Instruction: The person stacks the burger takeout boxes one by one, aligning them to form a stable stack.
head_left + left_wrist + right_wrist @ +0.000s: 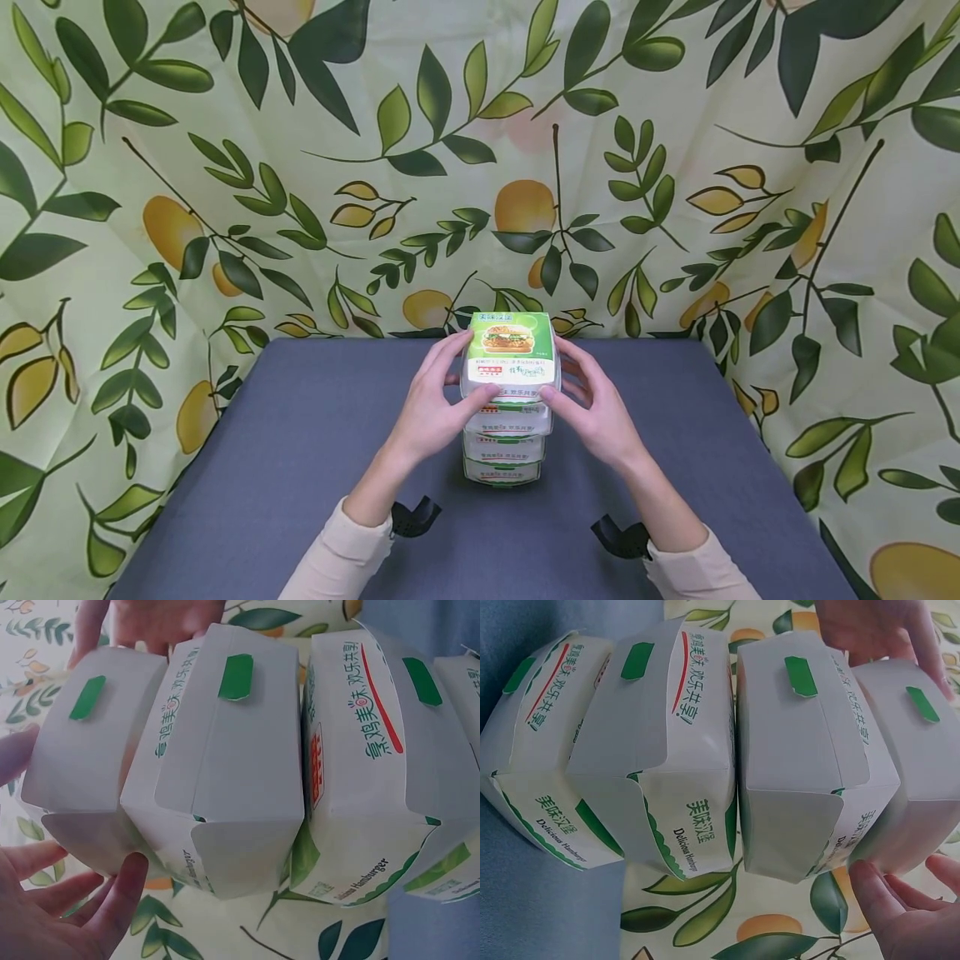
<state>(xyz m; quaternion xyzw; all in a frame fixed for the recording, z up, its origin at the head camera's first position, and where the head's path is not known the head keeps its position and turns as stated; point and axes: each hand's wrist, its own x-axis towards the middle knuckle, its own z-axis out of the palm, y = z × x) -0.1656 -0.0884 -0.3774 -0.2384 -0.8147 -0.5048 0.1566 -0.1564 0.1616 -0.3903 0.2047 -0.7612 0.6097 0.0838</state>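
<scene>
Several hamburger boxes stand stacked in a column, white with green panels. On top is a burger box [510, 346] with a burger picture on its lid, seen at the left end of the stack in the left wrist view. My left hand [435, 404] grips its left side, and my right hand [597, 408] its right side, thumbs at the front corners. Just under it sits a second burger box [217, 742], slightly offset. Lower boxes [664, 742] carry green and red print and green tabs. Most of each hand's fingers is hidden behind the top box in the head view.
The stack rests on a table with a dark blue-grey cloth [315, 467]. A leaf-and-fruit patterned curtain [450, 208] hangs behind and at both sides. Black straps [416, 517] are at both wrists, near pale sleeves [337, 554].
</scene>
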